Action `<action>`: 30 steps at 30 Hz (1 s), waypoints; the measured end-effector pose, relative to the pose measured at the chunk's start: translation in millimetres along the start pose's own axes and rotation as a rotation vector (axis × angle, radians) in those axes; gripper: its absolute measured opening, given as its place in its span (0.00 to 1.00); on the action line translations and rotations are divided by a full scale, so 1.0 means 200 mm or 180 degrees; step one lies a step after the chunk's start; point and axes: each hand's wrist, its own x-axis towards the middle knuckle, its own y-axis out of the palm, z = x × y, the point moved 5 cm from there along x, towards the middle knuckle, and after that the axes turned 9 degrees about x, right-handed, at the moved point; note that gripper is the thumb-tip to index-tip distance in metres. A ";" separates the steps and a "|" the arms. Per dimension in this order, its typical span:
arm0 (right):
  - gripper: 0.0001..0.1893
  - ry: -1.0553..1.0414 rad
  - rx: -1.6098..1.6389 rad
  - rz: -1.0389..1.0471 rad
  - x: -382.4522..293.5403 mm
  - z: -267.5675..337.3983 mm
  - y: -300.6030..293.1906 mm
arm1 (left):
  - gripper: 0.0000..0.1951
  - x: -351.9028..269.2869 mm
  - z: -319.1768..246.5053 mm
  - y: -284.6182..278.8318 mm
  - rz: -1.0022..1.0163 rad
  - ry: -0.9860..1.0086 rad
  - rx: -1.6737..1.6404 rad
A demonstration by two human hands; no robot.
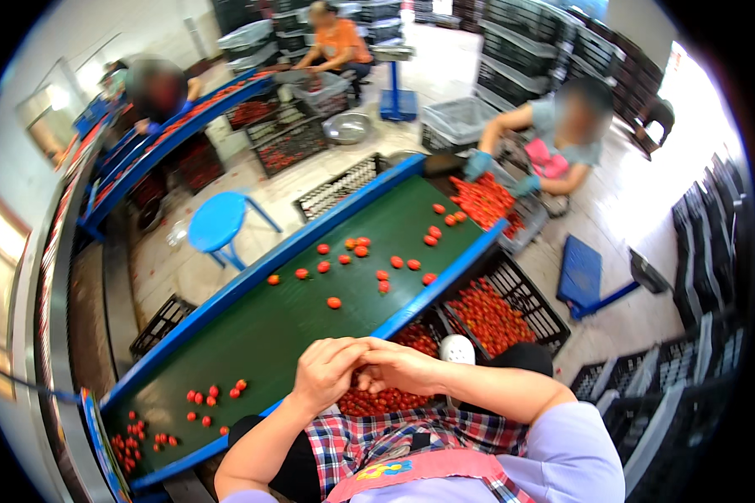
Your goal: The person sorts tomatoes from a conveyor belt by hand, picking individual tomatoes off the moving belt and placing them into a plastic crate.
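Note:
My left hand (324, 371) and my right hand (402, 368) meet at the near rim of a conveyor with a green belt (277, 352). The fingers overlap and curl inward, so whatever may lie between them is hidden. Beneath the hands, a crate on my lap side holds many small red cherry tomatoes (384, 402). On the belt lie scattered tomatoes (333, 303), with a denser cluster (129, 443) at its lower left end. A second black crate of tomatoes (494, 317) stands to the right of my knees.
At the belt's far end a gloved person (553, 132) handles a heap of tomatoes (484, 201). A blue stool (217, 220) stands beyond the conveyor's blue side rail (239, 283). A blue platform scale (579, 270) and stacked black crates (660, 358) are on the right. Other people work farther back.

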 end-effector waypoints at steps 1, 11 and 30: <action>0.18 0.0027 -0.0002 0.0031 -0.01 0.00 0.00 | 0.13 0.00 0.00 0.01 -0.0017 0.0037 0.0079; 0.19 -0.0032 -0.0048 0.0361 0.01 -0.06 0.00 | 0.13 -0.05 -0.02 0.05 -0.0074 0.0151 0.0375; 0.16 -0.0093 -0.0138 -0.0235 0.04 -0.07 -0.05 | 0.12 -0.05 0.01 0.12 0.0318 -0.0274 0.0077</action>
